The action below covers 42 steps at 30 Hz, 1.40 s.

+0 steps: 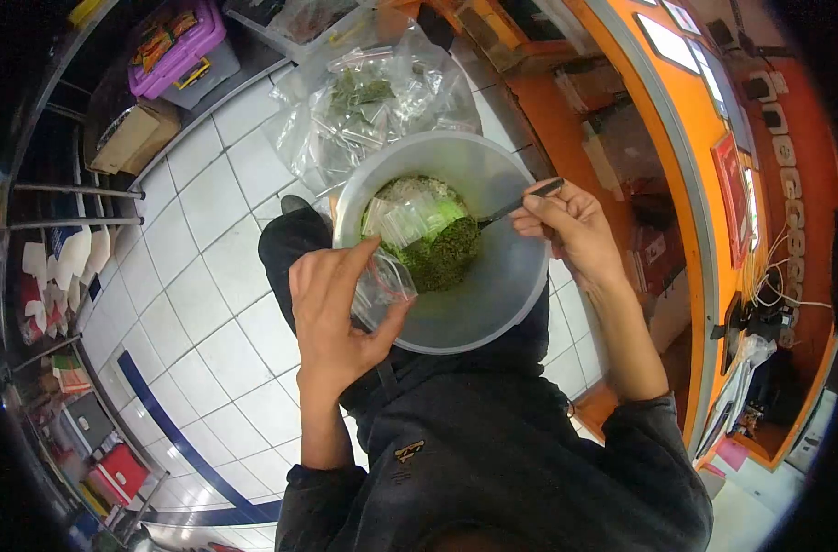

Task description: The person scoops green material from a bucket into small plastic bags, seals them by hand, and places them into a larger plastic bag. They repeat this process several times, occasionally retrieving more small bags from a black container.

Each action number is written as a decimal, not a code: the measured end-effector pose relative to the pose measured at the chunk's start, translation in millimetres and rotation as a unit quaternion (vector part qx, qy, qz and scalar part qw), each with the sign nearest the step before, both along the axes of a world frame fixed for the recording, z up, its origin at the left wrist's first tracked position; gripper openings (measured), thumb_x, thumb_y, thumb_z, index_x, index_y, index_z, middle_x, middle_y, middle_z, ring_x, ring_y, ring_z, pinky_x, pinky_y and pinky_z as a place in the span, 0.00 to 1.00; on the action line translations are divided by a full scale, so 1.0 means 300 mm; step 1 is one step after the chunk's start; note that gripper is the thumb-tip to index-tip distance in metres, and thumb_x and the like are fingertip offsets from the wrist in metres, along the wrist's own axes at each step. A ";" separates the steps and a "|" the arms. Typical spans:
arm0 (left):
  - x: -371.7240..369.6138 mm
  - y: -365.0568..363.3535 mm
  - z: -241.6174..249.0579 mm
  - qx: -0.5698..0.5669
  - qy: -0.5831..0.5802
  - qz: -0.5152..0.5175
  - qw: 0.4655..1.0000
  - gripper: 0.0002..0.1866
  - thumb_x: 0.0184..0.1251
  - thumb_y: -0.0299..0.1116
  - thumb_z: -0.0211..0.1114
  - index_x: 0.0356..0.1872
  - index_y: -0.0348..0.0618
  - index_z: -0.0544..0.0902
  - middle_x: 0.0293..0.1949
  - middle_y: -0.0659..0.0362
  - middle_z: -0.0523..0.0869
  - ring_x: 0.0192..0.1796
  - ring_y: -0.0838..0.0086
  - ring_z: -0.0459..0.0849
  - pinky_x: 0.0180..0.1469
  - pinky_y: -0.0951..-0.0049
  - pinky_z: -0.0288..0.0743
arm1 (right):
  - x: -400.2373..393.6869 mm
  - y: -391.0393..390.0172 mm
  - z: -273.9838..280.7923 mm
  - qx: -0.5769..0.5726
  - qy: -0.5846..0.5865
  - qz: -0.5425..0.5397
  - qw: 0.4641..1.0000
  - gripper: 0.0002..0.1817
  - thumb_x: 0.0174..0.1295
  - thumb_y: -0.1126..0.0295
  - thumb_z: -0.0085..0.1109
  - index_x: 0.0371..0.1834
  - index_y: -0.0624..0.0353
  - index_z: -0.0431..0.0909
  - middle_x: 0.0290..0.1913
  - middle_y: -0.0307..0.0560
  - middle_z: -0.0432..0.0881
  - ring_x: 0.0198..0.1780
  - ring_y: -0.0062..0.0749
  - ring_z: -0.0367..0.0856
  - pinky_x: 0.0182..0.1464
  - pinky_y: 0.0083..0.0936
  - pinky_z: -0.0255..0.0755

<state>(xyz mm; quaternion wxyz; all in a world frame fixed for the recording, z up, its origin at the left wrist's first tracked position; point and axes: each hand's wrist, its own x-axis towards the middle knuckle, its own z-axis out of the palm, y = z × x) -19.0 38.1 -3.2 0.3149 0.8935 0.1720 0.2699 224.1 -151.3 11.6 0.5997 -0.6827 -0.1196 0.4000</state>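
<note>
My left hand (331, 308) pinches a small clear zip bag (382, 290) over the near-left rim of a translucent plastic bucket (502, 308). In my right hand (566, 221) is the dark handle of a spoon (520, 204), its bowl end down at the green stuff. Dried green flakes (448, 253) lie in the bucket, with a brighter green patch beside them. Several empty-looking clear bags (405, 221) rest on top of the contents. The bucket sits at my lap, between my legs.
Beyond the bucket, a large clear plastic bag (299, 138) holds several small bags, some with green contents. A purple-lidded box (184, 55) and a cardboard box (135, 138) stand at the far left. An orange counter (663, 110) runs along the right. White floor tiles (198, 285) spread leftward.
</note>
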 end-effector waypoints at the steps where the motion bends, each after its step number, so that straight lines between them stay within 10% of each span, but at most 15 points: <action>1: 0.008 -0.007 0.002 0.002 0.003 -0.003 1.000 0.35 0.42 0.31 0.81 0.59 0.39 0.84 0.43 0.53 0.85 0.47 0.56 0.80 0.55 0.59 0.70 | -0.001 -0.020 -0.004 0.003 0.001 -0.018 1.000 0.11 0.72 0.68 0.67 0.49 0.64 0.82 0.40 0.53 0.91 0.42 0.31 0.91 0.48 0.27 0.86; 17: 0.159 -0.172 0.014 0.088 0.005 -0.019 0.996 0.34 0.48 0.35 0.83 0.59 0.39 0.83 0.43 0.55 0.85 0.48 0.59 0.82 0.58 0.57 0.68 | -0.077 -0.072 0.061 0.079 -0.029 -0.020 0.996 0.07 0.72 0.74 0.66 0.47 0.66 0.81 0.39 0.53 0.91 0.39 0.32 0.92 0.45 0.26 0.87; 20: 0.190 -0.205 -0.009 0.086 -0.029 -0.005 0.996 0.34 0.47 0.35 0.84 0.58 0.39 0.83 0.43 0.55 0.85 0.49 0.58 0.81 0.57 0.57 0.69 | -0.141 -0.061 0.112 0.103 -0.097 -0.013 0.990 0.07 0.69 0.77 0.67 0.47 0.67 0.82 0.39 0.53 0.91 0.41 0.31 0.92 0.46 0.26 0.85; 23: 0.211 -0.219 -0.039 0.050 -0.081 0.020 0.995 0.32 0.48 0.34 0.82 0.58 0.38 0.84 0.47 0.55 0.86 0.52 0.59 0.81 0.62 0.54 0.68 | -0.169 -0.058 0.198 0.022 -0.405 0.125 0.905 0.10 0.60 0.81 0.72 0.45 0.63 0.87 0.41 0.49 0.92 0.44 0.35 0.92 0.47 0.30 0.83; 32: 0.174 -0.169 -0.078 0.033 -0.063 0.099 0.992 0.28 0.48 0.32 0.81 0.53 0.37 0.83 0.48 0.52 0.86 0.54 0.54 0.83 0.70 0.48 0.66 | -0.128 -0.107 0.246 0.069 -0.523 0.066 0.847 0.13 0.52 0.86 0.71 0.42 0.64 0.86 0.40 0.55 0.91 0.40 0.41 0.91 0.43 0.30 0.83; 37: 0.166 -0.167 -0.077 0.042 -0.102 0.049 0.993 0.32 0.48 0.30 0.81 0.57 0.36 0.80 0.50 0.49 0.85 0.55 0.54 0.83 0.68 0.46 0.70 | -0.158 -0.030 0.147 -0.010 -0.501 0.198 0.843 0.22 0.58 0.66 0.76 0.55 0.56 0.83 0.54 0.48 0.87 0.53 0.44 0.86 0.59 0.42 0.75; 42: 0.155 -0.172 -0.067 -0.050 -0.057 0.008 0.997 0.41 0.49 0.29 0.80 0.67 0.34 0.72 0.52 0.44 0.82 0.53 0.48 0.83 0.63 0.50 0.75 | -0.185 0.021 0.062 0.054 -0.561 0.226 0.795 0.15 0.60 0.71 0.72 0.50 0.52 0.86 0.58 0.47 0.84 0.52 0.45 0.86 0.58 0.40 0.76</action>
